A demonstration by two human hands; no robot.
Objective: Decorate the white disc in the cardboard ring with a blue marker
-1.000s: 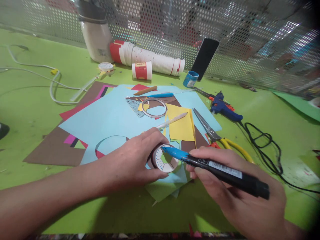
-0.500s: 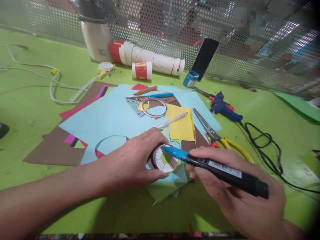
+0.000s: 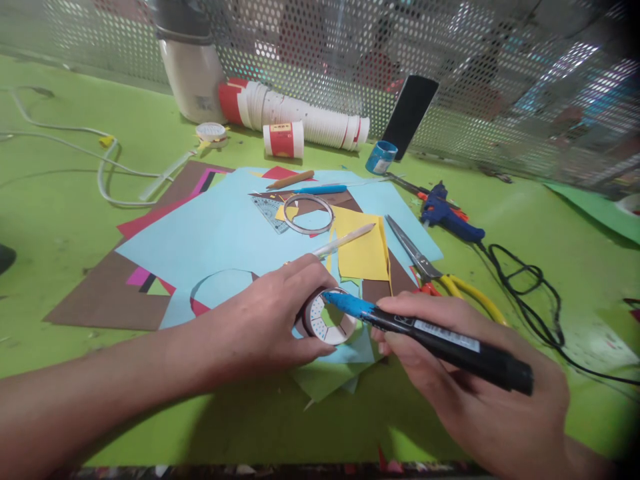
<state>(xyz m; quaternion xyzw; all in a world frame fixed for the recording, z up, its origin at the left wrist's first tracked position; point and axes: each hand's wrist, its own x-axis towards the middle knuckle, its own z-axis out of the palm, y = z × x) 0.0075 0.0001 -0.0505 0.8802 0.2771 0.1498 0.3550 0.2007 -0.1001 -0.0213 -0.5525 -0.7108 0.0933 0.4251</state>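
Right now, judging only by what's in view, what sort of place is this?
Probably a craft workspace: coloured sheets overlap on the green table, a blue glue gun lies nearby, and the right hand holds a marker.

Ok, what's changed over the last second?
Very little: the right hand and the rear end of the marker shifted slightly left in view. Nothing was grasped or released; the left hand still holds the white ring. Scissors and glue gun stayed put.
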